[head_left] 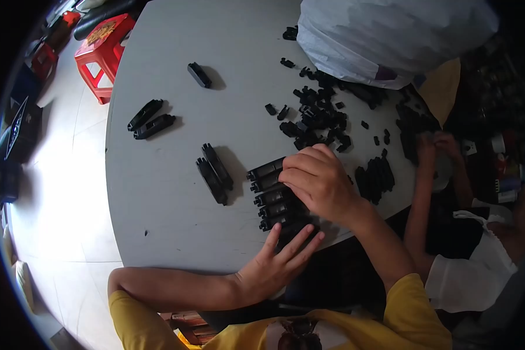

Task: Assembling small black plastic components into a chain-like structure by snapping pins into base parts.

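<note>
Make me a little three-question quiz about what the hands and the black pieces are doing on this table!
1. True or false: the right hand rests on a row of long black pieces lined up side by side.
2. What sits at the far end of the grey table, above the heap of small black parts? A) a white plastic bag B) a green bucket C) a blue box
3. Fill in: the left hand lies with fingers spread at the table's near ____.

Key: 1 true. 2 A, the white plastic bag. 3 edge.
</note>
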Demonstrator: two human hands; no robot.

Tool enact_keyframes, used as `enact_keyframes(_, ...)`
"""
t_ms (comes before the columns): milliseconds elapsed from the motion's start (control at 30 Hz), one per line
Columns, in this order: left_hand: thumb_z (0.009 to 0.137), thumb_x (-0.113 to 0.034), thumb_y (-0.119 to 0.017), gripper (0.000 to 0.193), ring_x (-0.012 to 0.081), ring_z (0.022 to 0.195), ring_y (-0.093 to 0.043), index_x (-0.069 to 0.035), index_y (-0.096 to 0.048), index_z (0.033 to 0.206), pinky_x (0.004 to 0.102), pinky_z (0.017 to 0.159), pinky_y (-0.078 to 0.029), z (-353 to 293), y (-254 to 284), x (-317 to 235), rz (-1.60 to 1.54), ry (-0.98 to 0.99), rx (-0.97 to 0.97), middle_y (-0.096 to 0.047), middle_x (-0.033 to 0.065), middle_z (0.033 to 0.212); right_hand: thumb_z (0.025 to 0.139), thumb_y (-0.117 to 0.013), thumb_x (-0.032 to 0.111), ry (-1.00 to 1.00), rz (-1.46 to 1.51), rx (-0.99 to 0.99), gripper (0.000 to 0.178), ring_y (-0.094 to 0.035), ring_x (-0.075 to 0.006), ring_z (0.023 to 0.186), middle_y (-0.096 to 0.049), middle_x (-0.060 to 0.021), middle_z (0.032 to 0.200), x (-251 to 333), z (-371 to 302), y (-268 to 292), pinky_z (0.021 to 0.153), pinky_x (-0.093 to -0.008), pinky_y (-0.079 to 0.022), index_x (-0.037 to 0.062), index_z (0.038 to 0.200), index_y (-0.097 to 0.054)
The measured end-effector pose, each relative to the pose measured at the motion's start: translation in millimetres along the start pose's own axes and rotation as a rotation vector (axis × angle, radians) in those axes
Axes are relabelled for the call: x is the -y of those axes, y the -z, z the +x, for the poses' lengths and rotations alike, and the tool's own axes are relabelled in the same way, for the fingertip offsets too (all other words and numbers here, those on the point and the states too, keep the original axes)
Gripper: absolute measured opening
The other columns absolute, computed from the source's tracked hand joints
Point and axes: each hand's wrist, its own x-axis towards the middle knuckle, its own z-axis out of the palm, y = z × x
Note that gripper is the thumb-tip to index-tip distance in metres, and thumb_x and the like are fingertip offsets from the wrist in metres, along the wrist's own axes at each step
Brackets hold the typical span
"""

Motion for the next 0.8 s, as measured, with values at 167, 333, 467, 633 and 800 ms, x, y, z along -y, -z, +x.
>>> enact_keyframes(167,0.088,-0.040,-0.052,0.038,0.0299,0.139,-0.032,-0.026,-0.064,0.121,0.0603,0.098,-0.040,1,3,4,-0.022,-0.008,0.020,-0.030,0.0080,0.153,0.071,-0.073,0.002,-0.026,0.044,0.037,0.016,-0.061,-0.0247,0.080,-0.062,-0.0062,0.089,0,4,13,0.072,-0.0368,-0.047,0.0047,0.085,-0.065)
enact_keyframes(333,0.087,-0.038,-0.049,0.046,0.0332,0.143,-0.025,-0.019,-0.062,0.126,0.0621,0.104,-0.031,0,1,1,-0.046,0.005,0.018,-0.026,0.0110,0.155,0.076,-0.071,0.005,-0.170,0.102,0.209,0.013,-0.061,-0.0270,0.071,-0.059,-0.0084,0.079,-3,26,14,0.063,-0.0376,-0.048,0.0032,0.081,-0.060)
enact_keyframes(467,0.089,-0.041,-0.052,0.038,0.0305,0.140,-0.030,-0.025,-0.064,0.121,0.0581,0.099,-0.041,2,2,2,-0.045,-0.007,0.026,-0.029,0.0080,0.153,0.078,-0.070,0.006,-0.131,0.004,0.356,0.013,-0.062,-0.0292,0.069,-0.058,-0.0104,0.074,-1,37,15,0.061,-0.0390,-0.048,0.0027,0.079,-0.057)
enact_keyframes(633,0.089,-0.041,-0.052,0.038,0.0300,0.140,-0.030,-0.025,-0.064,0.120,0.0579,0.099,-0.040,0,3,2,-0.056,-0.009,0.031,-0.029,0.0075,0.153,0.079,-0.070,0.008,-0.070,-0.217,0.492,0.014,-0.062,-0.0297,0.070,-0.058,-0.0105,0.073,10,50,19,0.062,-0.0390,-0.050,0.0022,0.078,-0.057)
enact_keyframes(800,0.089,-0.041,-0.051,0.038,0.0295,0.141,-0.030,-0.024,-0.064,0.121,0.0577,0.099,-0.040,0,3,3,-0.056,-0.015,0.032,-0.029,0.0078,0.154,0.079,-0.069,0.009,-0.109,-0.013,0.443,0.014,-0.062,-0.0298,0.069,-0.058,-0.0105,0.073,3,45,18,0.062,-0.0395,-0.050,0.0022,0.078,-0.057)
